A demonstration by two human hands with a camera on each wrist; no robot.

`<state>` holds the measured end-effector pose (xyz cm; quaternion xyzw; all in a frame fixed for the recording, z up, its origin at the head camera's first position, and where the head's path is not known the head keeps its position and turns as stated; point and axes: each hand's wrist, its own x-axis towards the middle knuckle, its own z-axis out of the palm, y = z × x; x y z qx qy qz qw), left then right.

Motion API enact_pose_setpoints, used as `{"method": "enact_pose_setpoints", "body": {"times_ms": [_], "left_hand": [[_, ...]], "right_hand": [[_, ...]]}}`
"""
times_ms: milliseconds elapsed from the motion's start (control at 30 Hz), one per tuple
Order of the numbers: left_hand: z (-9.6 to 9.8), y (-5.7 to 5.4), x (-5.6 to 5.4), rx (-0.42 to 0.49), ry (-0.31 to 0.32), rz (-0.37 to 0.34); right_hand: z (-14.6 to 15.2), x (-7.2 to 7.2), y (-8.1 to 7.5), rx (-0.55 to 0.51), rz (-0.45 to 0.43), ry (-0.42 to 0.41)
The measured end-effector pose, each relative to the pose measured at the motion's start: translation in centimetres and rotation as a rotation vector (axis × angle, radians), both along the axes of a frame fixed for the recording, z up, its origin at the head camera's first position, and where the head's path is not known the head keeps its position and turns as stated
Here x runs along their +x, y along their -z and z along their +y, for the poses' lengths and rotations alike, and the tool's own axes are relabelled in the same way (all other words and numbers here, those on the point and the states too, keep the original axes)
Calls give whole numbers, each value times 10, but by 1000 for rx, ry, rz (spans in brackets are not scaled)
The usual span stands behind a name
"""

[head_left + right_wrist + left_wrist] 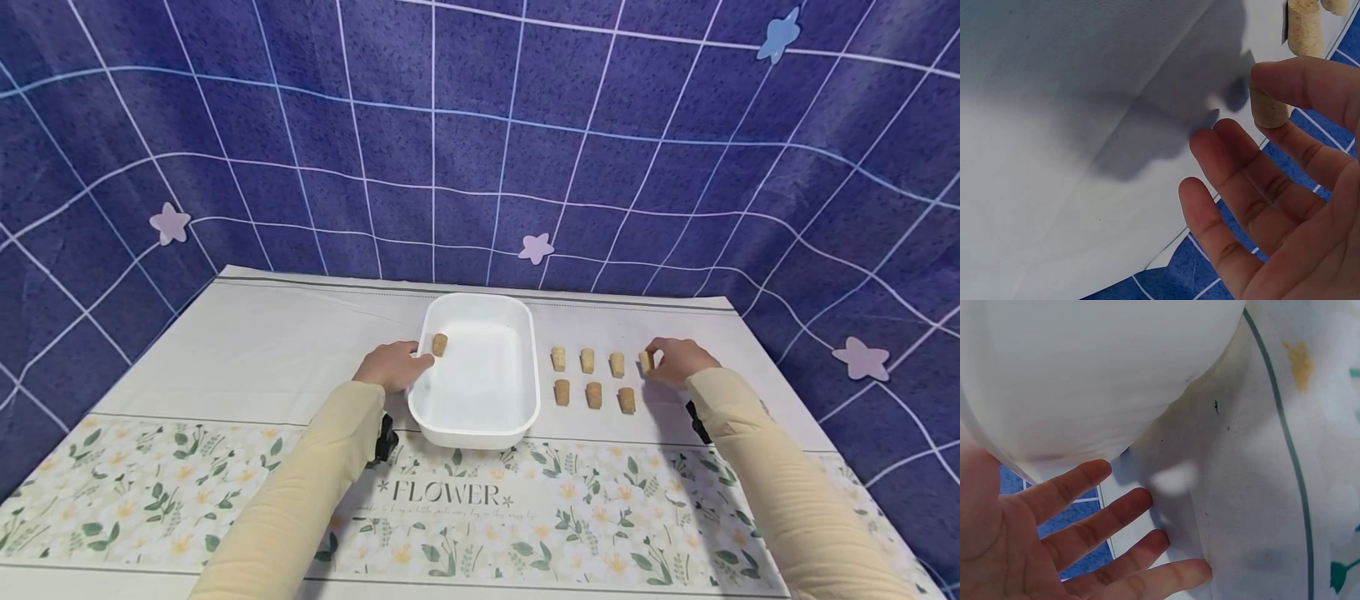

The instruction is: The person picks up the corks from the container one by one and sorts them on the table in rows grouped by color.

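A white plastic tub (480, 371) stands mid-table, with one brown cork (440, 344) inside by its left wall. My left hand (393, 367) holds the tub's left rim, the thumb over the edge. In the left wrist view its spread fingers (1097, 531) lie along the outside of the wall; the thumb is mostly hidden. Right of the tub, my right hand (678, 362) pinches a light cork (647, 362) at the end of the back row. The right wrist view shows this cork (1267, 109) between thumb and index finger, with the other fingers extended.
Three light corks (587, 361) continue the back row toward the tub. In front of them stand three darker corks (594, 395). The white tablecloth (300, 350) carries a floral strip (480, 500) along the front. A blue gridded curtain (480, 150) encloses the back and sides.
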<state>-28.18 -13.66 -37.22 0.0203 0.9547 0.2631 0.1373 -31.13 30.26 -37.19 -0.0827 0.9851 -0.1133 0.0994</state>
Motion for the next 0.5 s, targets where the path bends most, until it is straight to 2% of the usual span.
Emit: {"method": "enact_pose_setpoints", "body": {"times_ms": [500], "left_hand": [[0, 0, 0, 7, 2, 3]], "right_hand": [[-3, 1, 4, 54, -28, 43]]}}
